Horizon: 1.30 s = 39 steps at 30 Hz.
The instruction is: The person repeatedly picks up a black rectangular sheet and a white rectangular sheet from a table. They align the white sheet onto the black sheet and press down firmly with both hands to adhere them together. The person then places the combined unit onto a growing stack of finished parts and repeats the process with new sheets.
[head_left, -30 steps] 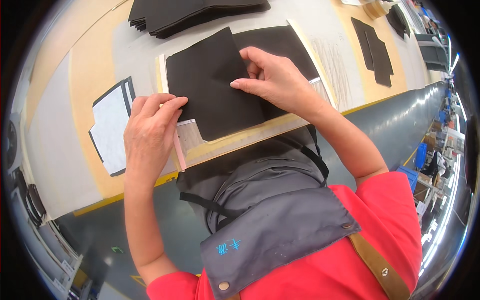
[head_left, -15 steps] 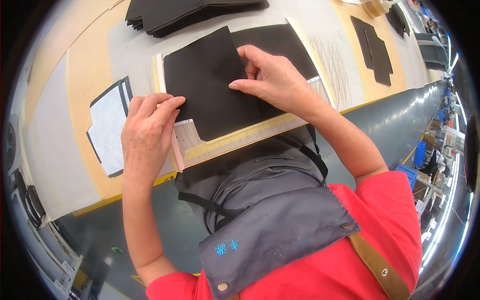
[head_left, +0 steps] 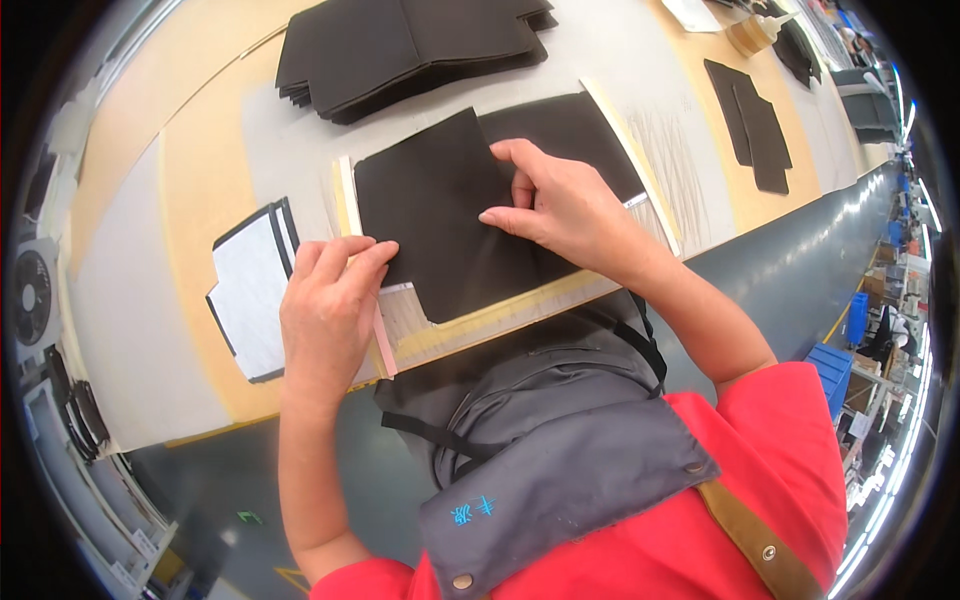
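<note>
A black panel (head_left: pixel 430 200) with notched corners lies on the table, its left part overlapping another black layer (head_left: pixel 570 130) on the right. My left hand (head_left: pixel 335 285) is closed at the panel's left edge, thumb and fingertips pinched together on it beside the lower-left notch. Over the middle, my right hand (head_left: pixel 560 200) curves with thumb and index finger apart. Its index fingertip touches the upper layer's right edge, and the thumb tip rests on the black surface. The other fingers of that hand are partly hidden.
Pale guide strips border the panel on the left (head_left: pixel 350 195) and right (head_left: pixel 630 165). Behind it stands a thick stack of black panels (head_left: pixel 410 55). White black-edged pieces (head_left: pixel 250 290) lie left, smaller black pieces (head_left: pixel 760 130) right, near a bottle (head_left: pixel 752 35). The table's front edge runs before me.
The view has shifted, so the table and hands sit lower and further right in the picture, and more of the stack shows. Both hands keep nearly the same places on the panel.
</note>
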Motion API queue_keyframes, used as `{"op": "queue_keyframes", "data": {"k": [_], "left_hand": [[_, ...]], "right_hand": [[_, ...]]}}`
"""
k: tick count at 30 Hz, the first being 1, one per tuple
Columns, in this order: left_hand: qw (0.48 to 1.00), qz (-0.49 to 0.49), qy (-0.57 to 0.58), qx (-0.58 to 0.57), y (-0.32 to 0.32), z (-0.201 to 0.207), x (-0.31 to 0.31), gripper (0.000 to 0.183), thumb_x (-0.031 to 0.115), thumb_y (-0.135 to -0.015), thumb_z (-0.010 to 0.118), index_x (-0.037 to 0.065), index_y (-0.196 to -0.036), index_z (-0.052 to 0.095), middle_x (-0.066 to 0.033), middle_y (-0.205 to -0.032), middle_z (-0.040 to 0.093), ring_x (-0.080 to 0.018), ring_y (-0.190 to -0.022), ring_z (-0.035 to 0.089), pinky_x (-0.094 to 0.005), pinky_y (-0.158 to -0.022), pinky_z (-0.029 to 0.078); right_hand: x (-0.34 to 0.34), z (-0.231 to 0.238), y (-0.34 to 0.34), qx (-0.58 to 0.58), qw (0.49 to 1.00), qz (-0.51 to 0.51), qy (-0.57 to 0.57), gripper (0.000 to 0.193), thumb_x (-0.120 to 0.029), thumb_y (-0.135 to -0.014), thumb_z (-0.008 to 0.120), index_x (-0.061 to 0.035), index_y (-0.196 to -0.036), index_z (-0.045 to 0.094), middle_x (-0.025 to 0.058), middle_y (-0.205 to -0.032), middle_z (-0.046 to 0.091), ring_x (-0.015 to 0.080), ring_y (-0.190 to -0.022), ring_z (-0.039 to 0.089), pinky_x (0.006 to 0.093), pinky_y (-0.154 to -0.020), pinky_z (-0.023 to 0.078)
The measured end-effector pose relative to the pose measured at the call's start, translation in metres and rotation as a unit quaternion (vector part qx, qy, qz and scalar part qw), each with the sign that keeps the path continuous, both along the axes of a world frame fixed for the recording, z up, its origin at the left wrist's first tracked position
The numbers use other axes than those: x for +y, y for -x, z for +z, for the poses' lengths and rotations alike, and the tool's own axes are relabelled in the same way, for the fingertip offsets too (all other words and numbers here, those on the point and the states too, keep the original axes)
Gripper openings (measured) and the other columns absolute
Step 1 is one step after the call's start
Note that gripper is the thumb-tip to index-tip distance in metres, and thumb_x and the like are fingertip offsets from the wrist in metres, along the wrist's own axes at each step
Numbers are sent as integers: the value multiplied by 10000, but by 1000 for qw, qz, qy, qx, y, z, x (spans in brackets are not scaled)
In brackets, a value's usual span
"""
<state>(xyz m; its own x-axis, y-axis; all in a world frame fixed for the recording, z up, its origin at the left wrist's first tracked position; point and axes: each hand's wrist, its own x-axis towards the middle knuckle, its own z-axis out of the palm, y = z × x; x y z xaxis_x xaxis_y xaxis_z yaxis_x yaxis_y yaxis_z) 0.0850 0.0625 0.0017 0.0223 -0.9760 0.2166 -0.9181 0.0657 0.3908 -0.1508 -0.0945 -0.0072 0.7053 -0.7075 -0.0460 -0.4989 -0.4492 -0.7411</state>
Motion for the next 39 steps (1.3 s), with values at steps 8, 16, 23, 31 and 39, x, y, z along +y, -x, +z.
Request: {"op": "queue_keyframes", "data": {"k": [8, 16, 23, 31, 39], "left_hand": [[1000, -4, -6, -19, 0, -1, 1, 221, 21, -899, 759, 78, -1111, 779, -47, -1073, 723, -279, -958, 638, -386, -790, 552], [999, -1, 2, -35, 3, -4, 3, 250, 10, -882, 773, 90, -1118, 781, -44, -1078, 720, -268, -947, 645, -379, -782, 556], [999, 9, 13, -44, 4, -4, 4, 294, -3, -829, 800, 93, -1106, 785, -39, -1089, 717, -256, -918, 649, -371, -759, 567], [996, 13, 14, -84, 4, -12, 10, 390, -9, -757, 802, 114, -1127, 787, -24, -1098, 708, -237, -893, 635, -349, -732, 566], [995, 16, 12, -99, 8, -13, 11, 415, -22, -748, 789, 109, -1141, 783, -23, -1121, 710, -245, -891, 633, -358, -754, 567]], "right_hand": [[-4, 11, 7, 29, 999, -23, -1, 498, -226, -902, 812, -33, -1309, 600, 98, -874, 634, 298, -758, 645, 419, -713, 539], [-14, -17, 13, -71, 962, 70, 255, 427, -258, -910, 812, -81, -1282, 701, 59, -1242, 675, 253, -936, 619, 359, -851, 554], [-17, -19, 11, -58, 954, 96, 279, 492, -214, -853, 835, -90, -1313, 715, 19, -1348, 684, 232, -917, 597, 344, -854, 542], [-15, -20, 10, -53, 964, 88, 246, 476, -188, -866, 830, -83, -1316, 717, 48, -1337, 686, 253, -925, 600, 352, -843, 535], [-18, -22, 16, -75, 969, 64, 226, 403, -123, -887, 812, -68, -1276, 723, 71, -1271, 709, 276, -948, 612, 361, -851, 545]]}}
